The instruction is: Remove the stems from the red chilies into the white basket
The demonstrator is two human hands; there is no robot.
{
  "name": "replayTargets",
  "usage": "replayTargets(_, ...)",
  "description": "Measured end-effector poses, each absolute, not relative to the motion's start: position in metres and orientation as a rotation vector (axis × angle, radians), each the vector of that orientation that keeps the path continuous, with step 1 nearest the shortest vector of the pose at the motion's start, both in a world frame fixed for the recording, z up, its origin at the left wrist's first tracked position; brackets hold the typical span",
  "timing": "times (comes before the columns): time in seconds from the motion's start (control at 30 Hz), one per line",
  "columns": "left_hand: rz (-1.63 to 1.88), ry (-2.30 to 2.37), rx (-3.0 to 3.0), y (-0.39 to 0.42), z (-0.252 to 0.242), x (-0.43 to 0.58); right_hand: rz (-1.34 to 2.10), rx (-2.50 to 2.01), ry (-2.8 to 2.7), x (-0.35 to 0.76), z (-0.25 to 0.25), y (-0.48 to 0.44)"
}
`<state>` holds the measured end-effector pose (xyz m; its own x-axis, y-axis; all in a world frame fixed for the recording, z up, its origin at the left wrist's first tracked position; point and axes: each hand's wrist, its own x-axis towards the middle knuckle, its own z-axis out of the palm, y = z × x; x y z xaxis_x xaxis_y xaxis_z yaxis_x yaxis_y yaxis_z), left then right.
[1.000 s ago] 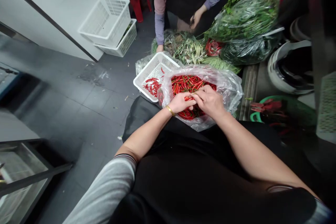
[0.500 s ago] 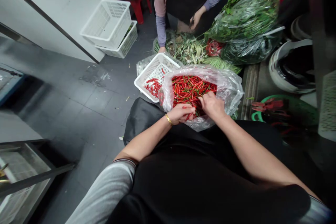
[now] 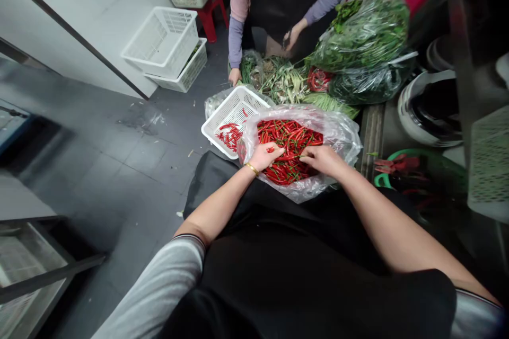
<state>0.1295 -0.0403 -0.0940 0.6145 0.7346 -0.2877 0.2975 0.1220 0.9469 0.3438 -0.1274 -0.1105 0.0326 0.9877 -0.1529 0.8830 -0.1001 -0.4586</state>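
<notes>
Over a clear plastic bag (image 3: 342,135) filled with red chili peppers (image 3: 292,135), both my hands are close together. My left hand (image 3: 265,157), with a gold bracelet at the wrist, is closed around red chilies, bits of red showing between the fingers. One chili (image 3: 289,158) points from it toward my right hand (image 3: 321,160), whose fingertips pinch at its green stem end. Left of the bag, a white perforated basket (image 3: 207,131) holds a small heap of red chilies (image 3: 229,136) without visible stems.
Across from me a person (image 3: 278,16) handles green onions (image 3: 284,82) on the floor. Bagged leafy greens (image 3: 363,32) lie at right, near a white bucket (image 3: 409,116) and a green basin (image 3: 384,180). Stacked white crates (image 3: 161,45) stand at left.
My left hand has moved up and slightly left, away from the bag's near edge. My right hand has drawn level with it, its fingers out of the pile. The view has shifted slightly.
</notes>
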Motion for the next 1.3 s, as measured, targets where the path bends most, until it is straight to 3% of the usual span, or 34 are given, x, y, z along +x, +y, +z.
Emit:
replayTargets(0.3, 0.339, 0.741, 2.016, -0.040, -0.106, 0.149, 0.728, -1.969, -1.746, 0.340, -0.116, -0.138)
replayTargets(0.5, 0.333, 0.577, 2.039, -0.044, -0.093, 0.161, 0.952, -1.656, -1.163, 0.309, -0.089, -0.140)
replayTargets(0.63, 0.445, 0.871, 1.882, -0.033, -0.092, 0.139, 0.974, -1.553, -0.839, 0.294, -0.085, -0.160)
replayTargets(0.73, 0.520, 1.178, 1.506, -0.021, -0.096, 0.123, 0.865, -1.699, -1.019, 0.302, -0.093, -0.176)
replayTargets(0.87, 0.464, 0.917, 1.033, -0.021, -0.089, 0.119, 0.868, -2.135, -1.521, 0.308, -0.123, -0.169)
replayTargets(0.97, 0.385, 0.771, 0.879, -0.028, -0.083, 0.120, 0.721, -2.248, -1.565, 0.299, -0.145, -0.147)
replayTargets(1.2, 0.272, 0.839, 1.421, -0.055, -0.105, 0.141, 0.577, -1.958, -1.573, 0.294, -0.132, -0.139)
replayTargets(1.3, 0.165, 0.891, 1.455, -0.070, -0.113, 0.152, 0.376, -2.043, -1.707, 0.294, -0.122, -0.145)
